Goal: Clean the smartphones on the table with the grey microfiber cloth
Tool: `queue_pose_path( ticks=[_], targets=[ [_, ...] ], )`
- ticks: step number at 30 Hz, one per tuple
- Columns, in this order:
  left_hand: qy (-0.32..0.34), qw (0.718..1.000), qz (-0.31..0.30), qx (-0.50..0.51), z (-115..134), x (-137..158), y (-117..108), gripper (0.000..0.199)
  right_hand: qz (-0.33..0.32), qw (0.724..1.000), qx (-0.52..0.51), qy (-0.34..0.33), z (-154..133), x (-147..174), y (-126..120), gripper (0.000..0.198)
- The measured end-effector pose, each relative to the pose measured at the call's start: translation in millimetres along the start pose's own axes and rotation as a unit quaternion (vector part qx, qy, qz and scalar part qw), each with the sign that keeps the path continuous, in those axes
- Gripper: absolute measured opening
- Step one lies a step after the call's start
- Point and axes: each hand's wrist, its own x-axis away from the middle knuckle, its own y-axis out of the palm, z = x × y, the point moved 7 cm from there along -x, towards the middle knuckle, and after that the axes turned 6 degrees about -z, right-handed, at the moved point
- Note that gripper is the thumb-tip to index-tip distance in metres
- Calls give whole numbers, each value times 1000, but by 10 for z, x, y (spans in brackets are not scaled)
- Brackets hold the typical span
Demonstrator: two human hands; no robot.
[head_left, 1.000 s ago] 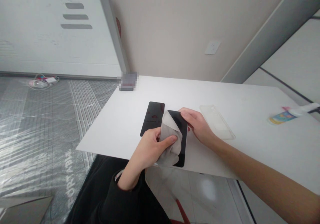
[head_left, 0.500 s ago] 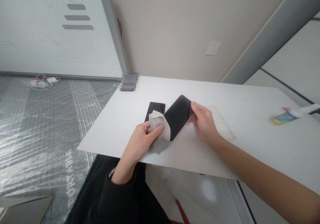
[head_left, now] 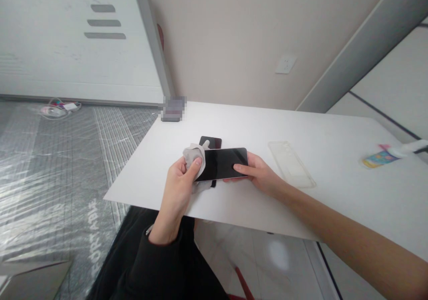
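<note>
A black smartphone [head_left: 219,163] is held nearly level above the white table, its dark face up. My right hand [head_left: 256,171] grips its right end, thumb on top and fingers beneath. At the left end, my left hand [head_left: 185,173] pinches a light grey cloth [head_left: 193,152] folded round the phone's edge, with the thumb pressed on top. Part of the cloth hangs below the phone. Underneath, a second dark phone [head_left: 214,141] lies on the table, mostly hidden by the cloth and the held phone.
On the white table [head_left: 240,126], a clear phone case [head_left: 290,164] lies right of my hands. Farther right is a bottle with a colourful label [head_left: 379,157]. A blurred-out dark object [head_left: 173,109] stands at the back left corner. A wall socket [head_left: 286,64] is behind.
The held phone has turned from a steep diagonal to nearly level and come down. My left hand with the cloth moved slightly left and up; my right hand moved left and lower, uncovering more of the case.
</note>
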Motion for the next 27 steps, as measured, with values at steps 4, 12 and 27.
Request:
queue_pose_path(
  ticks=[4, 12, 27],
  targets=[
    [-9, 999, -18, -47, -44, -20, -19, 37, 55, 997, 44, -28, -32, 8, -69, 47],
    [-52, 998, -28, -19, -74, 11, 35, 41, 128, 985, 67, -97, -186, 34, -179, 51],
    [0, 999, 2, -51, -4, 15, -40, 42, 3, 997, 50, -57, -132, 35, 22, 48]
  ],
)
